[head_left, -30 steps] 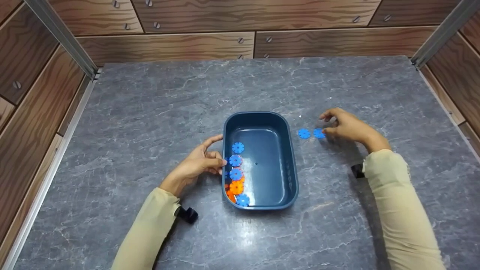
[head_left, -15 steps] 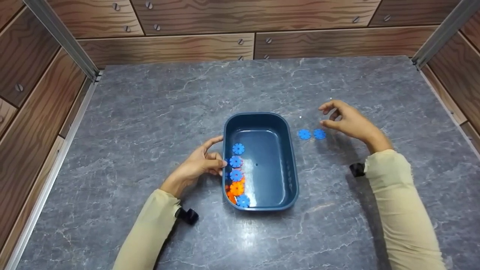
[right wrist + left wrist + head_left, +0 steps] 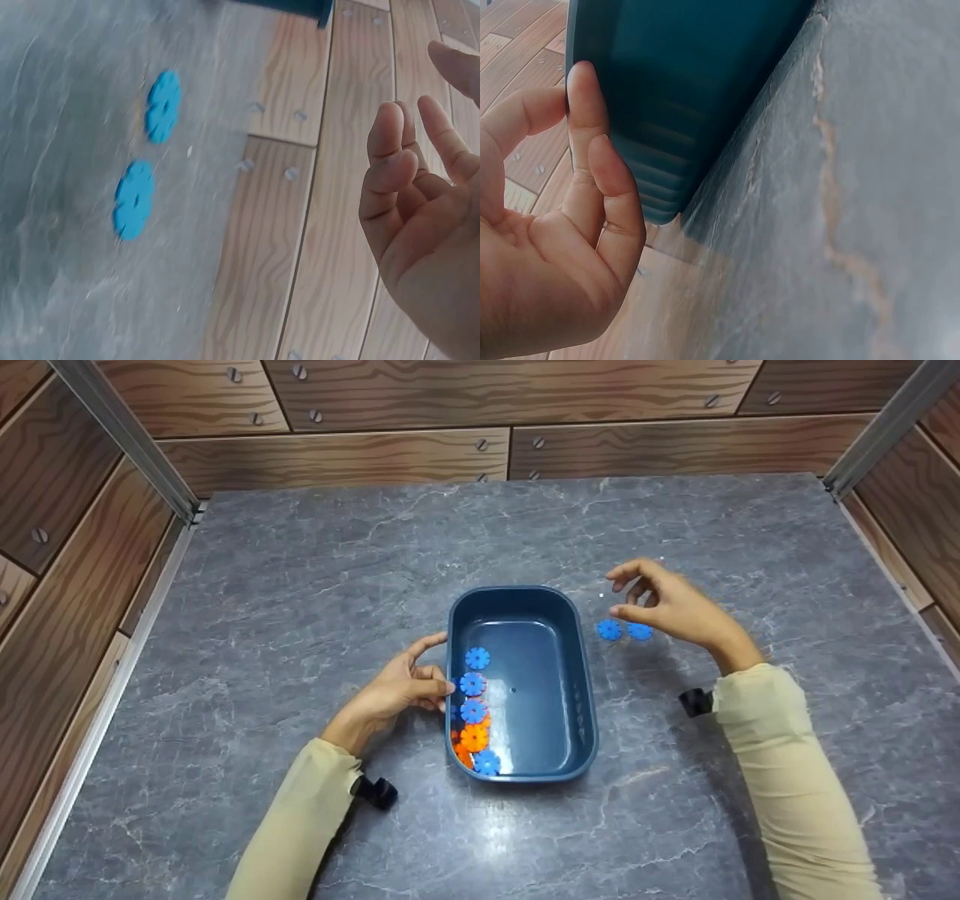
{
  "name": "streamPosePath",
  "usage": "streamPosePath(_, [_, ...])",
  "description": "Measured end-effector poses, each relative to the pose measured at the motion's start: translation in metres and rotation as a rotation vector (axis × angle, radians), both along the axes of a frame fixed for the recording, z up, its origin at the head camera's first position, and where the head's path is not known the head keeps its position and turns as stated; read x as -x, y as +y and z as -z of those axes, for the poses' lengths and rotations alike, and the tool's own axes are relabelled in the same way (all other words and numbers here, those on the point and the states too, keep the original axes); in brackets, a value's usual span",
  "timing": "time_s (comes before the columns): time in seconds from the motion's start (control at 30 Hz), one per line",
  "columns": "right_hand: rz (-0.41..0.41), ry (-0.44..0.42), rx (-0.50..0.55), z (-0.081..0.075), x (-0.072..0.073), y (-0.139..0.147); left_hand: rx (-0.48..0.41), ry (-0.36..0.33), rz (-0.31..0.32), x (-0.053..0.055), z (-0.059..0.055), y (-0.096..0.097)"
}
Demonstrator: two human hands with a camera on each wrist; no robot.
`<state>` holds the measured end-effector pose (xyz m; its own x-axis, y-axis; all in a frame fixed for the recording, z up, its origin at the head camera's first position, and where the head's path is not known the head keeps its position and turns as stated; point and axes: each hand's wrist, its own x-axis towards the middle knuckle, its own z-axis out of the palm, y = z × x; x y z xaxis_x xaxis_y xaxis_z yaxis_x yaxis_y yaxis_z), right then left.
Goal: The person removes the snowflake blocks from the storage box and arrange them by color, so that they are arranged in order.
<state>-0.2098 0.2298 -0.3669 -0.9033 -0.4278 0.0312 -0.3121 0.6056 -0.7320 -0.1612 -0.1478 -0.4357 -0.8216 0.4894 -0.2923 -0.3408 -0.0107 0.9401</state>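
Observation:
A dark blue plastic bin [image 3: 525, 776] with rounded corners stands mid-table. My left hand [image 3: 397, 682] holds its left side, thumb at the rim and other fingers against the outer wall [image 3: 682, 82]. Inside, along that same side, lie several notched flower-shaped discs, among them a blue disc [image 3: 477, 658] and an orange disc [image 3: 474, 737]. To the right of the bin, two blue discs lie flat on the table, a nearer one [image 3: 609, 630] and a farther one [image 3: 640, 631]. Over them my right hand [image 3: 675, 604] hovers, fingers loosely bent, thumb apart, holding nothing [image 3: 427, 217].
Beneath everything is a grey marbled tabletop [image 3: 337, 547]. Wood-patterned panels [image 3: 337, 457] close off the back and both sides, with metal posts [image 3: 127, 442] at the corners. A black wrist camera [image 3: 375, 793] hangs from each sleeve.
My right hand has lifted off the farther blue disc, then shifted left above both discs. Those discs stay where they were. My left hand keeps its hold on the bin.

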Motion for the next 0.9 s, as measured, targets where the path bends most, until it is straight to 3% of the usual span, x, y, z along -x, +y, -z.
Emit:
streamPosePath(0.2, [-0.067,-0.014,0.052,-0.004,-0.006,-0.019,-0.002,-0.004,0.000,0.000,0.000,0.000])
streamPosePath(0.6, [-0.222,0.020,0.059,-0.008,-0.021,-0.053,0.004,0.000,-0.005,0.000,-0.001,0.001])
streamPosePath(0.9, [-0.285,-0.077,0.052,0.000,-0.028,-0.078,0.015,0.010,0.006,0.000,0.000,0.000])
